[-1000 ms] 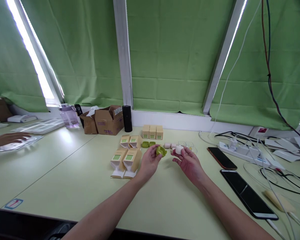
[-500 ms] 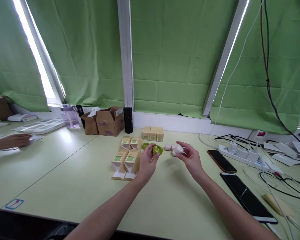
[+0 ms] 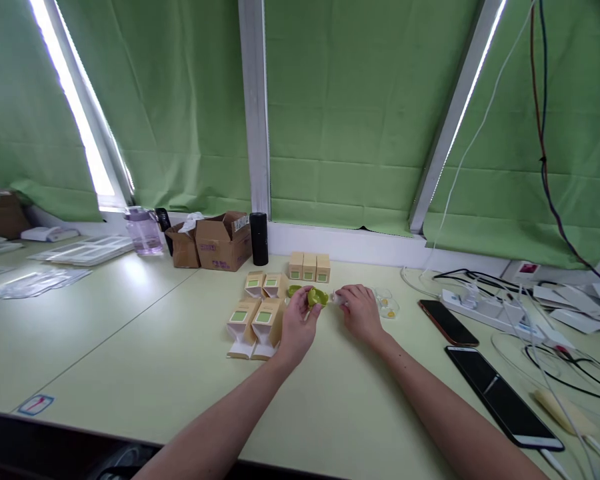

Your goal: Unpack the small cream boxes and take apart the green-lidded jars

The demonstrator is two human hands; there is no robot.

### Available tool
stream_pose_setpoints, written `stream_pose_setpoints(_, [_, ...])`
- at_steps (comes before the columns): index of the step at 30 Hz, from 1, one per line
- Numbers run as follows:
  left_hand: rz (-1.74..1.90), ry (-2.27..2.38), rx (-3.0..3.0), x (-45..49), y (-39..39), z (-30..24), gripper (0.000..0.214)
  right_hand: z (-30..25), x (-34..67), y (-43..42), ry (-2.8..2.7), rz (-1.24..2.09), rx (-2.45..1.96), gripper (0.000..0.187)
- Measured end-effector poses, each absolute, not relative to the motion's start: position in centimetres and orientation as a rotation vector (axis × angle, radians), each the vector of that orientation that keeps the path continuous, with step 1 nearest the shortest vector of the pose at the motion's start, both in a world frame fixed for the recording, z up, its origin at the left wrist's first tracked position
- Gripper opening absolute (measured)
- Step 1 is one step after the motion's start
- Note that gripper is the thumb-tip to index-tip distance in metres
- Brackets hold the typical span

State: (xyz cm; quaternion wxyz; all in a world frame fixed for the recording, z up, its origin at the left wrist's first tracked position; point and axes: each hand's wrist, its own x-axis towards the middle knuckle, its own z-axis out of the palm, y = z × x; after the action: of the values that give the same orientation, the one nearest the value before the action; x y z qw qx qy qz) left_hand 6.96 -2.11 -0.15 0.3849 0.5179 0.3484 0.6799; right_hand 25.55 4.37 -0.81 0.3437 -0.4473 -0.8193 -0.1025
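Note:
My left hand pinches a small olive-green, cup-shaped piece above the table. Behind its fingers, part of a second green piece rests on the tabletop. To the right, my right hand reaches down palm-first, fingers curled round a small white piece that they mostly hide. Just beyond that hand lie clear plastic pieces with yellow spots. Left of my left hand stand two larger kraft boxes with green labels and open white flaps, with two smaller ones behind.
Three small closed boxes stand in a row at the back. Farther left are a black cylinder, an open cardboard carton and a purple bottle. Two phones, a power strip and loose cables lie at right.
My right hand has turned over and moved left and down onto the white pieces; clear plastic pieces now show beside it. My left hand keeps the green piece. Another person's hand has left at far left.

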Motion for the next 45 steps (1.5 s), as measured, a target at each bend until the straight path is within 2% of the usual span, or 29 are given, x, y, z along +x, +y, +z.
stream_pose_setpoints(5, [1.743, 0.895, 1.317, 7.0, -2.0, -0.3, 0.048, -1.5, 25.1, 4.5, -2.148, -0.327, -1.18, 0.042])
stream_pose_setpoints(19, [1.705, 0.884, 1.288, 7.1, -2.1, -0.1, 0.049, -2.6, 25.2, 4.6, -2.048, -0.273, -1.21, 0.045])
stream_pose_setpoints(27, [1.635, 0.856, 1.251, 7.1, -2.7, 0.5, 0.053, -0.9, 25.8, 3.5, -1.911, -0.223, -1.12, 0.041])
stream_pose_setpoints(32, [1.608, 0.746, 1.293, 7.4, -3.4, 1.1, 0.052, 0.3, 25.1, 1.2, -1.804, 0.008, -0.958, 0.031])
stream_pose_setpoints(38, [1.546, 0.662, 1.329, 7.9, -4.4, 1.7, 0.05, -0.3, 23.7, -2.5, -1.709, 0.327, -0.805, 0.046])
stream_pose_setpoints(45, [1.459, 0.753, 1.344, 8.3, -4.6, 1.2, 0.05, -0.1, 23.2, -3.2, -1.721, 0.229, -0.766, 0.051])
